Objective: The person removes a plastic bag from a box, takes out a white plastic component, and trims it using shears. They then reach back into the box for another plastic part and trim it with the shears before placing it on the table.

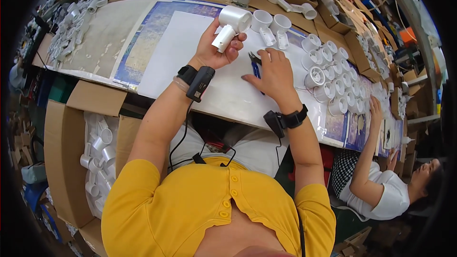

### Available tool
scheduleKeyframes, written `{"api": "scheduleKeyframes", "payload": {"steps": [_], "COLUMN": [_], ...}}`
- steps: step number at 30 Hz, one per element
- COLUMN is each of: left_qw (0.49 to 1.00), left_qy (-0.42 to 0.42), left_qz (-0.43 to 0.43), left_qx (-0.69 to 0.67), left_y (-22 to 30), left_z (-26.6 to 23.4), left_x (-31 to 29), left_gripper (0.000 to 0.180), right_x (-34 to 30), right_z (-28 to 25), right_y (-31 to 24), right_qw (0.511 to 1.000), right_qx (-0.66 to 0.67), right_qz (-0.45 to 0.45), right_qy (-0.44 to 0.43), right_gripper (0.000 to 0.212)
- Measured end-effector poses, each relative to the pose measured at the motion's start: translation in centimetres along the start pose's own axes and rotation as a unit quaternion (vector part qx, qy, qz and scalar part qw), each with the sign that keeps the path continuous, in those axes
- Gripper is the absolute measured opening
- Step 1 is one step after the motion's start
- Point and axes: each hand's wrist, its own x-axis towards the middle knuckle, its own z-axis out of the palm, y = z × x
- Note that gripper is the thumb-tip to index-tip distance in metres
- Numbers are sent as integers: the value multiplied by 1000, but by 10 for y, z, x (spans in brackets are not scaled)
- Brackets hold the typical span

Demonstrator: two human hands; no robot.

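Observation:
In my left hand (pixel 214 50) is a white plastic housing shaped like a small hair dryer (pixel 234 18), raised over the table with its short handle slanting down toward my fingers. My right hand (pixel 276 72) rests low over the white sheet, thumb spread away from the fingers, holding nothing that I can see. Just beside its thumb and fingers lie blue-handled cutting pliers (pixel 256 66), partly covered by the hand. Beyond the fingertips stand two white cup-shaped half housings with handles, one on the left (pixel 263 21) and one on the right (pixel 281 27).
Several round white housings with inner parts (pixel 328 76) fill the table's right side. Loose white parts lie in a heap (pixel 78 26) at the far left. A carton of white housings (pixel 58 162) stands at my left. A co-worker (pixel 381 188) sits at the right, one hand on the table.

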Motion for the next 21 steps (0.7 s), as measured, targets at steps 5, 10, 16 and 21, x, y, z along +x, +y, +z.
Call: {"api": "scheduleKeyframes", "payload": {"steps": [5,10,16,21], "left_qw": [1000,999,995,1000], "left_qy": [2,1,-50,6], "left_qz": [23,27,-8,0], "left_qx": [-13,-44,-89,11], "left_y": [-3,-3,1,-6], "left_z": [3,2,-5,6], "left_x": [-3,-3,-1,1], "left_gripper": [52,50,52,56], "right_x": [-19,-15,-8,0], "right_z": [11,6,13,4], "right_y": [11,9,17,50], "right_qw": [999,997,997,847], "right_qx": [-4,-1,-20,489], "right_qz": [21,45,55,204], "right_qy": [32,-58,-42,41], "right_gripper": [54,51,44,39]}}
